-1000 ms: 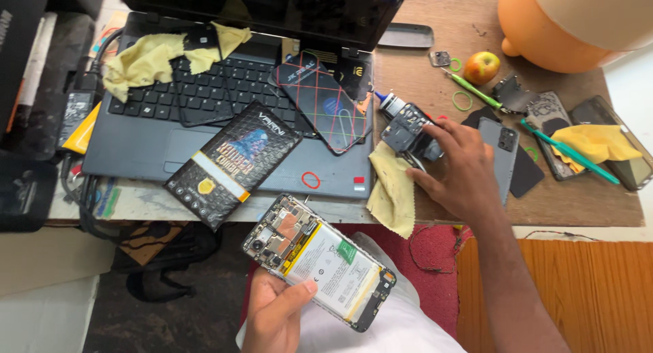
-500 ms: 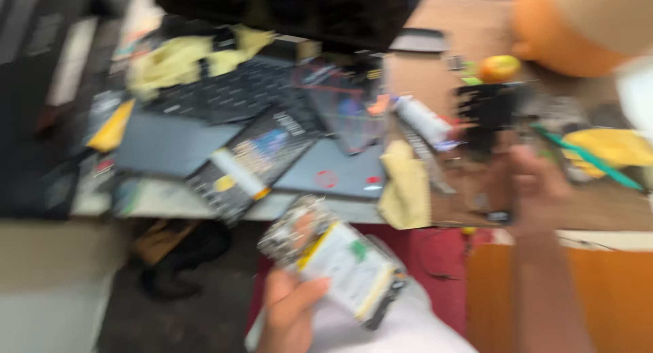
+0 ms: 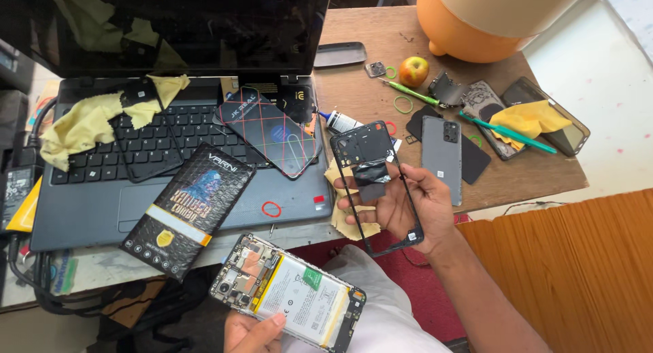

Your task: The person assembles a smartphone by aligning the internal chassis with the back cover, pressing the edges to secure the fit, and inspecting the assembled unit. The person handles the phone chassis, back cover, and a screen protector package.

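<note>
The right hand [image 3: 415, 207] gripped a black frame [image 3: 377, 183] above the table [image 3: 530, 176] edge — fingers closed around it. The left hand [image 3: 253, 332] clasped an opened phone [image 3: 289, 300] — thumb on its battery.

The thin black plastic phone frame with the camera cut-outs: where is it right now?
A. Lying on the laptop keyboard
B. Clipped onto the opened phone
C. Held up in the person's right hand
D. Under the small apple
C: the thin black plastic phone frame is gripped in the right hand, above the table edge, while the left hand holds the opened phone with the white battery.
</note>
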Available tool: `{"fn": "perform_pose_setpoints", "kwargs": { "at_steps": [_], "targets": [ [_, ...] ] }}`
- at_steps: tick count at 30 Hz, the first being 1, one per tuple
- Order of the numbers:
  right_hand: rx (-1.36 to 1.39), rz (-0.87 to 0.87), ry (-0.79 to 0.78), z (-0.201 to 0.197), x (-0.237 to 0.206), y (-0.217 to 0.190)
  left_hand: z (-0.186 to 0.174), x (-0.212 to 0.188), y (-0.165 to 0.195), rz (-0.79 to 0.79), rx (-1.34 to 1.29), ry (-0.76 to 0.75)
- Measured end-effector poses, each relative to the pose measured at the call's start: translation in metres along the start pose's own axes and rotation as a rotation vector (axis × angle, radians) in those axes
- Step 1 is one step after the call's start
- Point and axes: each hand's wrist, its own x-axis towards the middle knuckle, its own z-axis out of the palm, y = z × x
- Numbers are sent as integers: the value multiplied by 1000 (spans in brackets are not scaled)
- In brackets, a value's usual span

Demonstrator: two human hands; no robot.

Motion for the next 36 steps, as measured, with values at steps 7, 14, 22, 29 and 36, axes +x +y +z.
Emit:
{"fn": "perform_pose_setpoints", "kwargs": {
  "at_steps": [7,14,22,29,36],
  "targets": [
    [-12,-40,-14,-4,-6,2,15,3,12,-10,31,11],
    [-76,-33,0,1,-8,-3,73,-9,31,64,-101,118],
    [-405,40,228,-41,24,-7,107,-7,57,37,-88,38],
    [-518,86,427,-68,35,-15,135,-11,67,49,-70,3],
    [-680,-44,239,-54,26,-26,138,-13,68,71,35,-98]
  ]
}}
